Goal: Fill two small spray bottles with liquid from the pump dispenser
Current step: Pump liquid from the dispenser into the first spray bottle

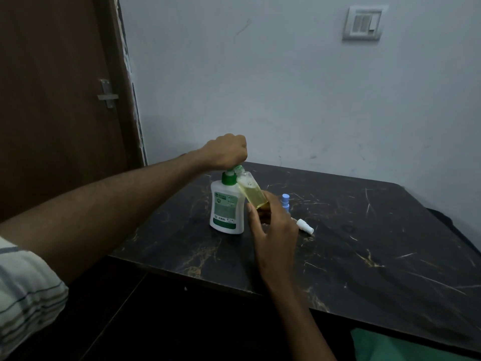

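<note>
A white pump dispenser [227, 207] with a green collar and pump head stands on the dark marble table [364, 251]. My left hand [226, 151] is curled in a fist over the pump head, pressing on it. My right hand [273, 227] grips the base of a small clear spray bottle [252, 190], tilted with its open neck up against the green nozzle. Yellowish liquid fills the bottle's lower part, with foam above. A second small bottle with a blue top [285, 201] stands just behind my right hand, mostly hidden. A white spray cap [305, 226] lies on the table to the right.
A pale wall with a switch plate [364, 22] rises behind the table. A brown door [59, 100] with a metal latch stands at the left. Something green [390, 345] shows below the table's near edge.
</note>
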Motion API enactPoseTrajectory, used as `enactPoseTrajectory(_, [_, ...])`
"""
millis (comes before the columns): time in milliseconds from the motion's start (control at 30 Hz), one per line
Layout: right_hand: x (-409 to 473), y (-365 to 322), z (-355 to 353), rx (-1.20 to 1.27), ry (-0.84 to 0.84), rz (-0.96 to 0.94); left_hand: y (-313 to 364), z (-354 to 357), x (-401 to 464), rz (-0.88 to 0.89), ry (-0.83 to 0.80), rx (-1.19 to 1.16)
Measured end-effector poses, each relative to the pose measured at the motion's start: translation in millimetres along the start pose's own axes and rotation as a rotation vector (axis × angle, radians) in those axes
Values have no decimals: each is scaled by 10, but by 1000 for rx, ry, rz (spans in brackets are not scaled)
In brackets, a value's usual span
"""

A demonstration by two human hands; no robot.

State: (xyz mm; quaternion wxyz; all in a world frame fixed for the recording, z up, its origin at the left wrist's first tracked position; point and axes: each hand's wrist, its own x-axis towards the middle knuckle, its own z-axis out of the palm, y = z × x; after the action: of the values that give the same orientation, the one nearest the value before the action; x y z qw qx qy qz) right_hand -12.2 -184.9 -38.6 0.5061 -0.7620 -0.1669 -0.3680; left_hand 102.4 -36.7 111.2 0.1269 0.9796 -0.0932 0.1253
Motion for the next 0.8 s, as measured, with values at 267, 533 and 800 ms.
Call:
enactPoseTrajectory(267, [8, 11, 2, -3, -5, 2, 19, -10, 3, 12, 6, 17])
enactPoseTrajectory(533, [8, 23, 4, -15, -12, -1, -4, -15, 36, 31, 7, 25])
enactPoseTrajectory(800, [-2, 12, -4, -12, -7, -3, -29, -33, 51, 52, 4, 9])
